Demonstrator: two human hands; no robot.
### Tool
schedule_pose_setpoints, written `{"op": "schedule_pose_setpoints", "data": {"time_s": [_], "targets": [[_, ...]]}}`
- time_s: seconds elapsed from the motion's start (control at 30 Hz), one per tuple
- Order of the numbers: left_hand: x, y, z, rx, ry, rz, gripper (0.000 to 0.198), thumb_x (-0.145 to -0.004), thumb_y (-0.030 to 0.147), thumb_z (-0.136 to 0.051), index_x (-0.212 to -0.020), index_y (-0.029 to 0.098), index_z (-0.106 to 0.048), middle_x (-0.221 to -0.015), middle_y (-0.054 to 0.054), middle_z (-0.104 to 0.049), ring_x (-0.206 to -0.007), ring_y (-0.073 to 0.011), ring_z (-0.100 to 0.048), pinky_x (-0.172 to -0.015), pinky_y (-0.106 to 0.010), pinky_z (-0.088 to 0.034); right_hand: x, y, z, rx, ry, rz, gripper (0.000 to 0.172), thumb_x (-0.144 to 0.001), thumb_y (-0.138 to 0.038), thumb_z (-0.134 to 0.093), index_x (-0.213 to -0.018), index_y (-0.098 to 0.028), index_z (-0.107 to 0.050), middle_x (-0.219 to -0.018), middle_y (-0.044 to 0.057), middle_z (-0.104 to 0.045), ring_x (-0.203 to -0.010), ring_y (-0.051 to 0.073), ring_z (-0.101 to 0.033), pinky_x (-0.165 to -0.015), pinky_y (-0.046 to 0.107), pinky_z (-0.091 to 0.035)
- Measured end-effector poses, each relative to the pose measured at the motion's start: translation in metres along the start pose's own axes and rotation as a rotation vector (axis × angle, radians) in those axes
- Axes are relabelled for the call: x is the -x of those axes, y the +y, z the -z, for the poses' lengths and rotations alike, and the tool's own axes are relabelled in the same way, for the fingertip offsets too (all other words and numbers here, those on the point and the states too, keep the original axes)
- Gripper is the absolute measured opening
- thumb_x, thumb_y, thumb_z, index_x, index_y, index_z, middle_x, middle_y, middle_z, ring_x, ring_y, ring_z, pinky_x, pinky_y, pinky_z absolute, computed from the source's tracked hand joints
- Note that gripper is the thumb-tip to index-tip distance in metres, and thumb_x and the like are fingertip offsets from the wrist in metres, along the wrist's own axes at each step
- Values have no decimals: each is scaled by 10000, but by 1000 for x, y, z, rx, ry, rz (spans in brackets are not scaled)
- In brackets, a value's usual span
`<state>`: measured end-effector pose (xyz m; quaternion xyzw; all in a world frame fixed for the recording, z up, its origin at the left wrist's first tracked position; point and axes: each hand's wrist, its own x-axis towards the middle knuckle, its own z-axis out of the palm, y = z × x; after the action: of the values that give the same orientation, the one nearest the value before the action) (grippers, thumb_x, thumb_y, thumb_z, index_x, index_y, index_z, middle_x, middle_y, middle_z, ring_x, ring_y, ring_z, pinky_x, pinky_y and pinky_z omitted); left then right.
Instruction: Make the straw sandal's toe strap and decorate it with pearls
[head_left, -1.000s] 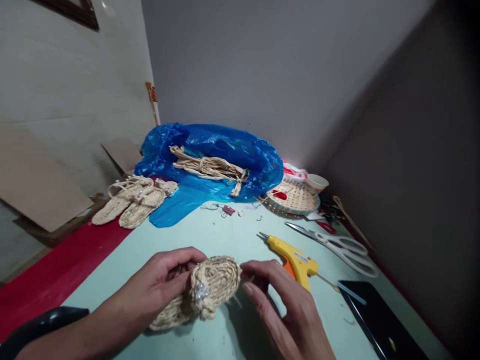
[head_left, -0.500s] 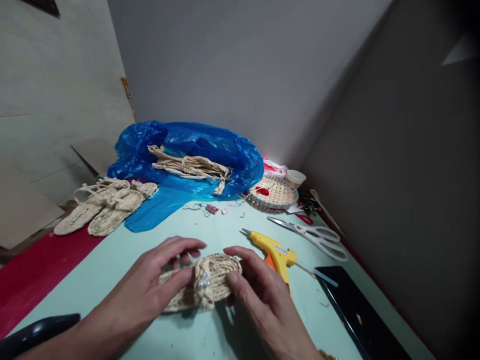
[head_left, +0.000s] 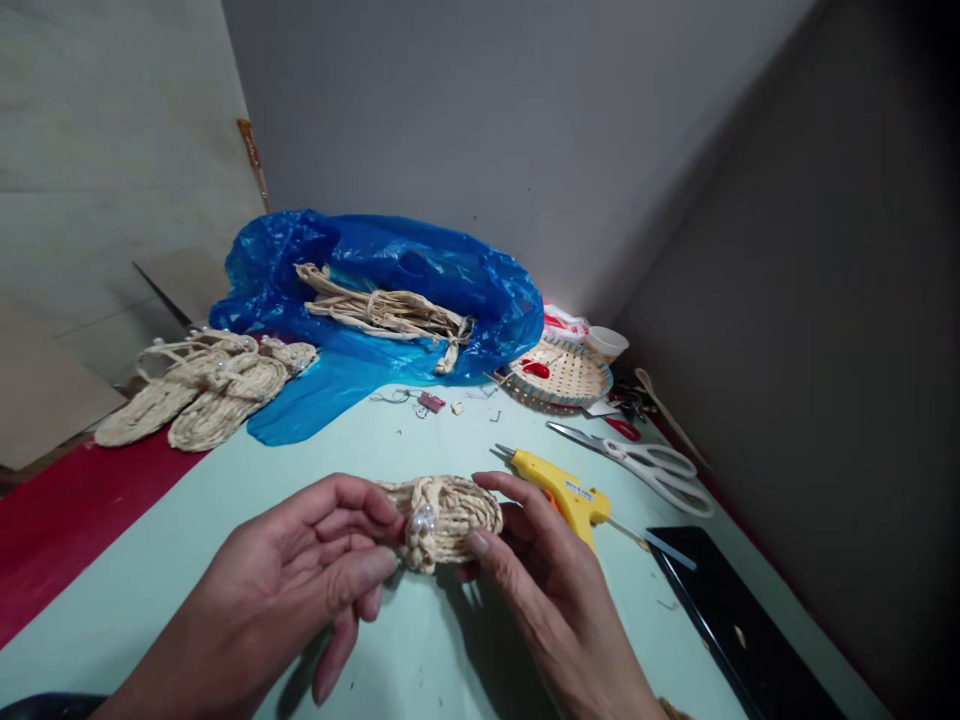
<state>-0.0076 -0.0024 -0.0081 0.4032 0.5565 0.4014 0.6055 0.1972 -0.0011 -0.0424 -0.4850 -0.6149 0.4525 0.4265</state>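
A small woven straw sandal (head_left: pixel 454 520) with a braided strap and a cluster of pearl-like beads is held above the table. My right hand (head_left: pixel 551 585) grips its rounded end, thumb on the near side and fingers around the far edge. My left hand (head_left: pixel 307 565) is beside the strap, palm turned partly up and fingers apart. Its fingertips are close to the beads, and I cannot tell whether they touch. The sandal's other end is partly hidden behind the left fingers. Just right of the sandal lies a yellow hot glue gun (head_left: pixel 562 490) with a clear glue stick in it.
White-handled scissors (head_left: pixel 637 465) and a black tablet-like slab (head_left: pixel 739 610) lie on the right. At the back are a blue plastic bag (head_left: pixel 360 245) with a straw bundle (head_left: pixel 390 310) and a woven basket (head_left: pixel 566 375). Several finished-looking straw sandals (head_left: pixel 217 390) sit at left.
The sandal has moved slightly up and to the right in view. My left hand has loosened from it, its palm turning upward and fingers spreading. My right hand keeps its grip.
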Motion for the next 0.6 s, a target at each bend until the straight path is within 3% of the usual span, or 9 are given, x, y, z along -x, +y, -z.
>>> {"op": "schedule_pose_setpoints", "data": {"time_s": [0.1, 0.2, 0.33, 0.47, 0.6], "targets": [[-2, 0, 1, 41, -77, 95, 412, -673, 450, -870, -945, 186, -709, -560, 40, -688, -299, -40, -495, -324, -113, -359, 0, -1, -2, -3, -25, 3, 264, -1023, -404, -567, -1265, -300, -580, -878, 1, -721, -782, 184, -703, -706, 290, -556], [-4, -4, 2, 59, -136, 160, 440, -678, 448, -873, -959, 147, -719, -538, 23, -681, -299, -31, -488, -326, -104, -331, 0, 0, 0, 166, -81, 53, 263, -1050, -380, -523, -1302, -309, -555, -1014, 20, -757, -872, 190, -725, -773, 307, -578], [-6, -10, 2, 110, -133, 162, 443, -657, 435, -897, -930, 126, -733, -486, 31, -673, -305, -38, -510, -349, -107, -313, 4, -2, 5, 511, 100, 288, 286, -1037, -303, -574, -1322, -293, -556, -1185, 48, -713, -1064, 211, -687, -905, 345, -558], [-7, -12, -1, 123, -159, 164, 429, -653, 408, -924, -944, 138, -762, -444, 58, -661, -320, -75, -580, -381, -131, -378, 8, -14, 1, 539, 101, 534, 203, -990, -154, -613, -1172, -244, -600, -997, 50, -690, -926, 215, -648, -820, 362, -545], [-6, -9, -5, 110, -149, 197, 478, -595, 388, -955, -970, 151, -778, -448, 58, -685, -351, -116, -636, -432, -176, -460, 7, -21, -6, 522, 25, 592, 98, -1008, -166, -582, -1072, -176, -655, -933, 95, -722, -814, 234, -627, -714, 391, -537]]}}
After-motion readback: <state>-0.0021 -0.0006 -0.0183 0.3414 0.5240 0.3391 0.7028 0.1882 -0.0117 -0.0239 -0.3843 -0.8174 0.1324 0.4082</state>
